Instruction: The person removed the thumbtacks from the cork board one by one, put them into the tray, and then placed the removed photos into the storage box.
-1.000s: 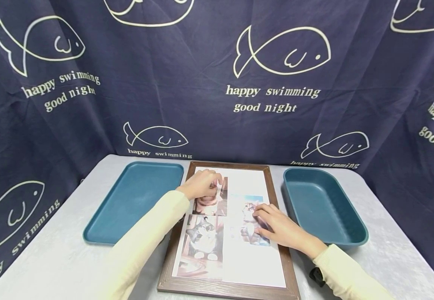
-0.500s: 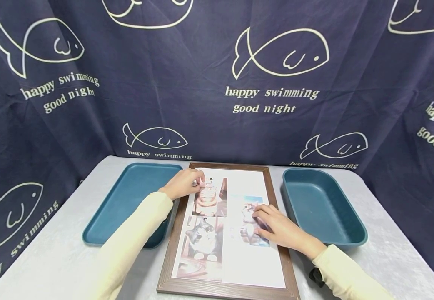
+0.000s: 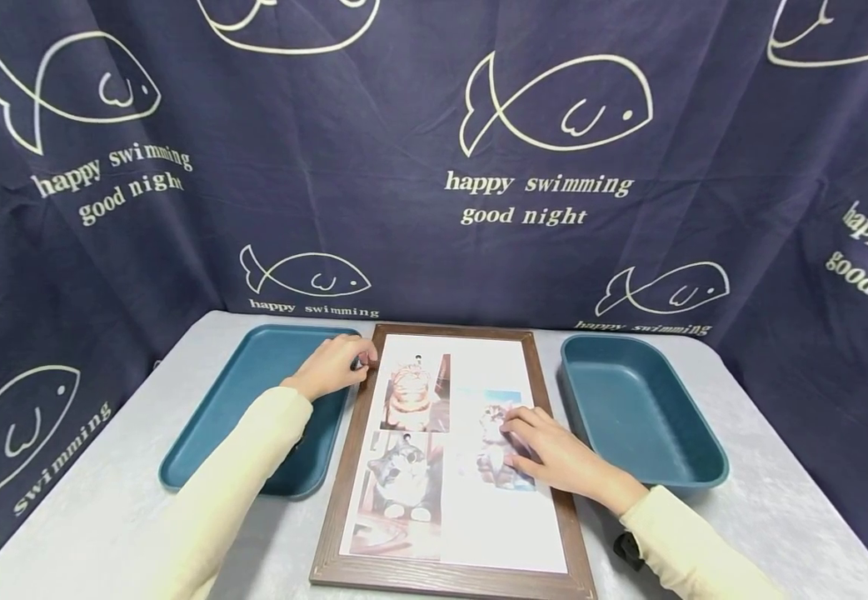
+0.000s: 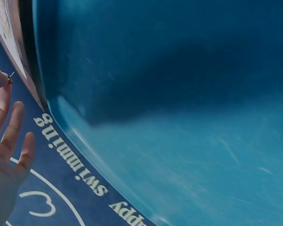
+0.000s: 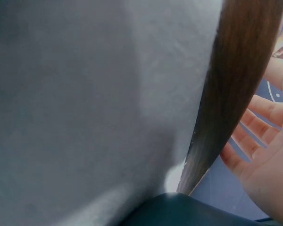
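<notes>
In the head view, my left hand [image 3: 331, 368] hovers over the tray's right edge, beside the frame. The left wrist view shows its thumb and finger pinching a small pushpin [image 4: 10, 80], its thin needle sticking out. A brown wooden frame [image 3: 445, 577] with a white board [image 3: 501, 529] lies on the table. Two cat photos, the upper photo [image 3: 407, 400] and the lower photo [image 3: 400, 496], are stacked along its left side, each with a small pin at its top. My right hand [image 3: 561, 454] rests its spread fingers on a kitten photo [image 3: 509, 398], partly covering it.
A flat blue-green tray [image 3: 212, 442] lies left of the frame, under the left forearm. A deeper blue-green bin [image 3: 640, 408] stands to the right. A dark blue curtain [image 3: 404, 167] with fish drawings hangs behind the grey table [image 3: 771, 500].
My left hand has moved left from the upper cat photo to the tray's edge, uncovering that photo and the pin at its top. My right hand stays on the kitten photo.
</notes>
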Demonstrator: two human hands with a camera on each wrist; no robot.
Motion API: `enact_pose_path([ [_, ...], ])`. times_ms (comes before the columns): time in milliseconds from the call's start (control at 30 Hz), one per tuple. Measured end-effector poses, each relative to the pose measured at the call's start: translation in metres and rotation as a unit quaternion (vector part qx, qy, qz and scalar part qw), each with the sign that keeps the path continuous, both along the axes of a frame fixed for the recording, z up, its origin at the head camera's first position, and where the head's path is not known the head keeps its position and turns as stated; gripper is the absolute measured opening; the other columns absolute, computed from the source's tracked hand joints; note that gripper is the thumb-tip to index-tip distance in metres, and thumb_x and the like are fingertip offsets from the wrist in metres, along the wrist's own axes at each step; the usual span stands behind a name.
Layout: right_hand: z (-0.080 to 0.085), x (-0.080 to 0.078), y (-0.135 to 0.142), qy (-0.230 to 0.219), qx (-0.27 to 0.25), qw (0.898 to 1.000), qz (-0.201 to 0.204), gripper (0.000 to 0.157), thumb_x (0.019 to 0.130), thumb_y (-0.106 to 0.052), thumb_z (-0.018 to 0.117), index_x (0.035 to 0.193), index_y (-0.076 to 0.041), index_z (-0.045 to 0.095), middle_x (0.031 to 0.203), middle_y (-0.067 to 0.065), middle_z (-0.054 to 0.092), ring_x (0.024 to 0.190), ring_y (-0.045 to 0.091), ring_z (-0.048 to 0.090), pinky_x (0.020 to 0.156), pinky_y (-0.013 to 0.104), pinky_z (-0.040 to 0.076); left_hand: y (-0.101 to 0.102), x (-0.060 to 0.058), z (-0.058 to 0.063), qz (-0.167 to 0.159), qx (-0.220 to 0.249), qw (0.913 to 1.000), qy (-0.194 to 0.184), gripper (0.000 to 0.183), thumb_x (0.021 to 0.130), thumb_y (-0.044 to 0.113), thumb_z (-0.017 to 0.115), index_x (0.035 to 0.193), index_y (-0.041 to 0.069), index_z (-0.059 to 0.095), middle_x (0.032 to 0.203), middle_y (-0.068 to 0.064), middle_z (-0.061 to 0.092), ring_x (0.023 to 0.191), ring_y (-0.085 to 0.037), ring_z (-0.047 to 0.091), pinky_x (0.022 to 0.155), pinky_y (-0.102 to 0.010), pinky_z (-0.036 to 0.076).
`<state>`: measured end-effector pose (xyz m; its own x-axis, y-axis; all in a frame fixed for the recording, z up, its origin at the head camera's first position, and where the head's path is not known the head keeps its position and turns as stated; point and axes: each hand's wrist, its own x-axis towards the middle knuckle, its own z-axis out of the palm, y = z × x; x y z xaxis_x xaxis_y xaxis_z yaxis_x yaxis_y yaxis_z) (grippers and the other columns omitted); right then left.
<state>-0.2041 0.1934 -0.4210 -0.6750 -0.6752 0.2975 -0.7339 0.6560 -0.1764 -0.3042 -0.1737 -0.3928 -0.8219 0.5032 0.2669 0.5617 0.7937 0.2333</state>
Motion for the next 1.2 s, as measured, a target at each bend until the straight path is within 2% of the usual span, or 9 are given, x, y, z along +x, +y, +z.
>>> enact_pose_path([
  [267,0.001,0.0,0.0,0.006,-0.002,1.0,0.002,0.036,0.082,-0.03,0.066,0.108,-0.005,0.059,0.113,0.006,0.055,0.1,0.017,0.049,0.083,0.035,0.045,-0.019,-0.002,-0.003,0.018,0.001,0.9997,0.015,0.018,0.077,0.01,0.065,0.094,0.014,0.062,0.083,0.001,0.062,0.082,-0.02,0.058,0.071,-0.038,0.045],
  [600,0.002,0.001,0.0,0.0,-0.002,1.0,-0.001,0.036,0.082,-0.029,0.066,0.108,-0.005,0.059,0.113,0.007,0.055,0.101,0.018,0.049,0.084,0.036,0.044,-0.035,0.0,-0.005,0.054,-0.003,0.9985,-0.002,0.018,0.077,0.011,0.066,0.095,0.014,0.062,0.084,0.001,0.062,0.083,-0.021,0.059,0.075,-0.045,0.044],
  [900,0.0,0.0,0.0,-0.013,0.007,1.0,-0.007,0.037,0.082,-0.028,0.066,0.11,-0.005,0.058,0.115,0.006,0.055,0.105,0.019,0.049,0.087,0.037,0.044,-0.043,0.001,-0.014,0.063,-0.022,0.9978,0.0,0.014,0.075,0.012,0.066,0.088,0.015,0.061,0.081,0.002,0.063,0.08,-0.018,0.059,0.069,-0.04,0.045],
  [1200,0.001,0.001,0.0,-0.015,0.007,1.0,-0.009,0.036,0.083,-0.027,0.065,0.11,-0.005,0.058,0.115,0.005,0.055,0.105,0.019,0.049,0.087,0.037,0.044,-0.044,0.002,-0.017,0.069,-0.03,0.9971,-0.004,0.014,0.074,0.011,0.066,0.086,0.014,0.061,0.079,0.002,0.061,0.079,-0.018,0.057,0.069,-0.042,0.044],
])
